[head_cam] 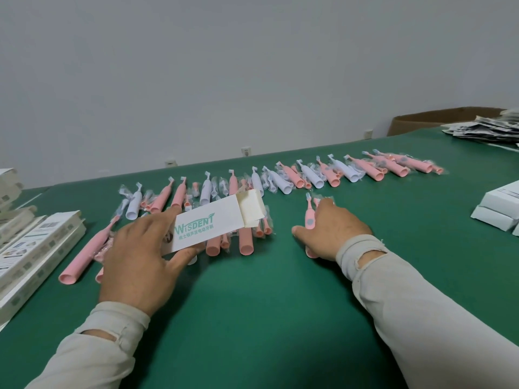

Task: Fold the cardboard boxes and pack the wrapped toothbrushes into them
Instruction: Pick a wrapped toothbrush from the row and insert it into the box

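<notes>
Wisdent toothbrush box (207,227), white with one end flap open, is gripped by the left hand (140,256) above the green table (266,290). Just right of the box, the right hand (331,228) curls its fingers over a wrapped pink toothbrush (309,217) lying on the table. Beyond the box runs a row of wrapped pink and white toothbrushes (309,174); left of it sit stacked white boxes (33,248).

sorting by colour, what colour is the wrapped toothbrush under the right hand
Pink, seen in the head view: the wrapped plastic toothbrush beneath the right hand.
</notes>
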